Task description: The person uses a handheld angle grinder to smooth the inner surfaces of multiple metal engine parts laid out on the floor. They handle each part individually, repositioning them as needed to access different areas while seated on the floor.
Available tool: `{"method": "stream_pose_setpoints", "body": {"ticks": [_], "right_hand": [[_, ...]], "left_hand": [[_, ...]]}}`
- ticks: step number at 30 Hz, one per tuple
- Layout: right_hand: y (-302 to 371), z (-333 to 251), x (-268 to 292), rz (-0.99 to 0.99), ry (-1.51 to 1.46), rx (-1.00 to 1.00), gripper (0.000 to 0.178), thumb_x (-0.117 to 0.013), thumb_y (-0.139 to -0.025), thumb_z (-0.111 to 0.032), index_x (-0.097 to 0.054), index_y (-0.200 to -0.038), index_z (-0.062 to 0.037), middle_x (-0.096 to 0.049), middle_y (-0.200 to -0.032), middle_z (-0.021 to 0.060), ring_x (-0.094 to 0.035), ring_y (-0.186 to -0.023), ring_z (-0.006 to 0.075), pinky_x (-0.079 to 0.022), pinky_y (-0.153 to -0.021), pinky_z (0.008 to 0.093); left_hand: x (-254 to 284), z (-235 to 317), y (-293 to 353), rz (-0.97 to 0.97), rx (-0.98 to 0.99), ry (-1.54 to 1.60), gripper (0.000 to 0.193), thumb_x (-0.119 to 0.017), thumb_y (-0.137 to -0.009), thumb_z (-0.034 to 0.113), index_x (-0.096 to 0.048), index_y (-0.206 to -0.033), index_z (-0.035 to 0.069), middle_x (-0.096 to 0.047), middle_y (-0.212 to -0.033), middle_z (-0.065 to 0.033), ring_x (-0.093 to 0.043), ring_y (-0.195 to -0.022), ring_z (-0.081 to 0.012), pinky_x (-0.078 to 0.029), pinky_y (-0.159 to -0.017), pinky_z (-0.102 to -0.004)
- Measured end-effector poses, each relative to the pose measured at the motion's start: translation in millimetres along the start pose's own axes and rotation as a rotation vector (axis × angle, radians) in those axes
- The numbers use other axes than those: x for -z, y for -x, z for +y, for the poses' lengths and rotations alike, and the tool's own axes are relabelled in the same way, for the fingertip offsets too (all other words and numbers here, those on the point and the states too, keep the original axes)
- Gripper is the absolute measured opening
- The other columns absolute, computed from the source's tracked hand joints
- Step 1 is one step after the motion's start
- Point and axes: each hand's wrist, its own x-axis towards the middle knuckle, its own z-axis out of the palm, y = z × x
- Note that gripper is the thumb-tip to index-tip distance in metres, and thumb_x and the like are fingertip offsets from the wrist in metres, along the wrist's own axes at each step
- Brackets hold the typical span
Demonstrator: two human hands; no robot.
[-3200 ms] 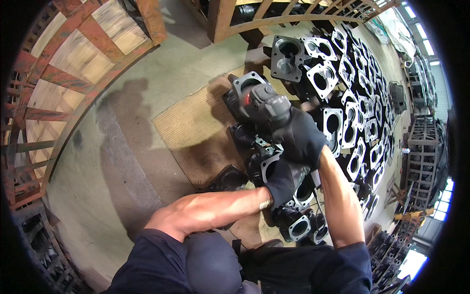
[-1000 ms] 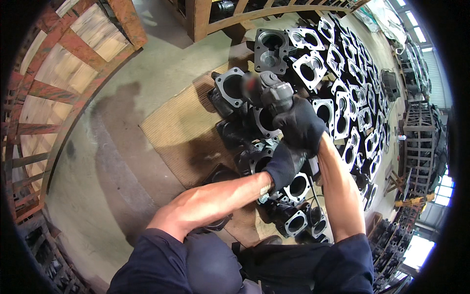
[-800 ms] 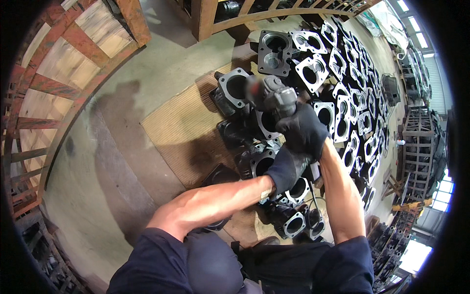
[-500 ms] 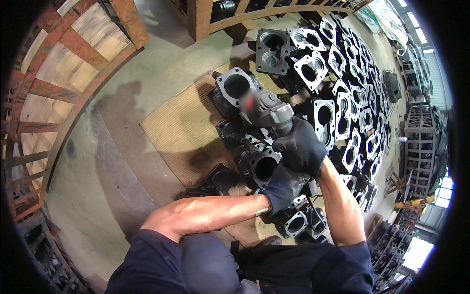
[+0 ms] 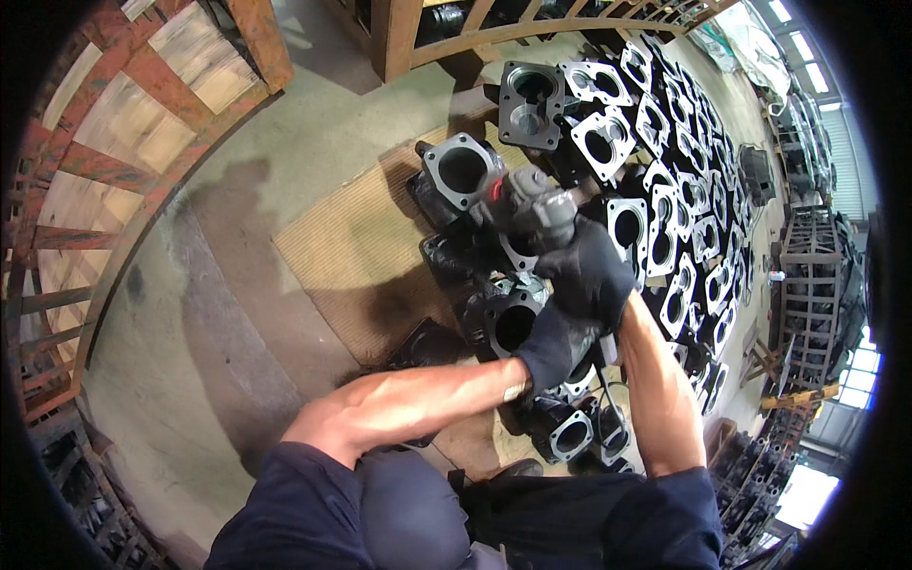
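Note:
Both my hands wear dark gloves and are closed on a grey angle grinder (image 5: 534, 207). My right hand (image 5: 591, 268) wraps round its body just behind the head. Lower down, my left hand (image 5: 554, 350) grips the rear part, where a cord (image 5: 610, 394) hangs. The grinder's blurred front end, with a red spot, lies over the edge of a black casting (image 5: 463, 169) with a square machined flange and round bore. Whether it touches the flange I cannot tell. Another flanged casting (image 5: 514, 323) sits beneath my wrists, partly covered.
Many black castings with bright flanges (image 5: 627, 226) stand close together on the right. Ribbed tan sheeting (image 5: 332, 233) lies under the nearest ones. A rusty frame with wooden panels (image 5: 123, 133) rises at the left, and a brown slatted rack (image 5: 394, 43) stands at the far side.
The grinder's head has tilted and shifted slightly right and up, with my right hand turning along with it. Both hands keep their hold.

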Motion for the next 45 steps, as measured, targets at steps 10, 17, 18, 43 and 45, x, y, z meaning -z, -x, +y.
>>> {"method": "stream_pose_setpoints", "body": {"ticks": [10,17,18,43,45], "right_hand": [[-46.4,-19.0,5.3,0.03,0.08,0.053,0.028,-0.075,-0.065,-0.014,-0.067,-0.09,-0.0047,-0.068,-0.077,0.0041,-0.062,-0.07,0.0114,-0.05,-0.065,0.031],[-56.7,-17.4,-18.2,-0.057,0.278,0.486,0.035,-0.073,-0.064,-0.013,-0.064,-0.096,0.0014,-0.067,-0.081,0.0081,-0.06,-0.071,0.0179,-0.051,-0.068,0.0319],[-45.1,-28.1,-22.0,-0.084,0.149,0.273,0.037,-0.073,-0.064,-0.017,-0.066,-0.096,-0.0001,-0.068,-0.083,0.0129,-0.064,-0.075,0.0242,-0.052,-0.072,0.0336],[-14.2,-16.5,1.1,-0.001,0.132,-0.06,0.04,-0.075,-0.061,-0.019,-0.066,-0.096,-0.0028,-0.07,-0.089,0.0154,-0.069,-0.085,0.0271,-0.053,-0.079,0.0342],[-24.1,-10.6,3.6,-0.05,0.253,0.121,0.037,-0.074,-0.063,-0.019,-0.066,-0.095,-0.0039,-0.07,-0.087,0.0128,-0.068,-0.08,0.0236,-0.053,-0.076,0.0333]], "left_hand": [[22.5,59.0,-19.8,0.013,-0.166,-0.518,0.019,-0.049,-0.095,0.01,-0.063,-0.106,0.001,-0.067,-0.099,-0.0138,-0.062,-0.093,-0.0217,-0.049,-0.084,-0.0342],[46.7,49.8,-8.7,0.026,-0.377,-0.779,0.021,-0.051,-0.094,0.012,-0.065,-0.107,0.004,-0.067,-0.101,-0.017,-0.064,-0.095,-0.0268,-0.049,-0.08,-0.0379],[42.6,50.8,4.2,0.042,-0.316,-0.823,0.021,-0.052,-0.093,0.012,-0.065,-0.107,0.005,-0.067,-0.1,-0.0166,-0.064,-0.094,-0.0272,-0.05,-0.079,-0.0379],[18.0,2.7,-10.5,0.013,-0.226,-0.486,0.016,-0.058,-0.088,0.006,-0.062,-0.103,0.0,-0.066,-0.099,-0.0124,-0.059,-0.093,-0.0172,-0.048,-0.082,-0.033],[17.7,12.0,-17.9,0.022,-0.167,-0.443,0.02,-0.062,-0.085,0.005,-0.059,-0.105,0.0,-0.065,-0.098,-0.0109,-0.057,-0.09,-0.0154,-0.048,-0.08,-0.0313]]}}
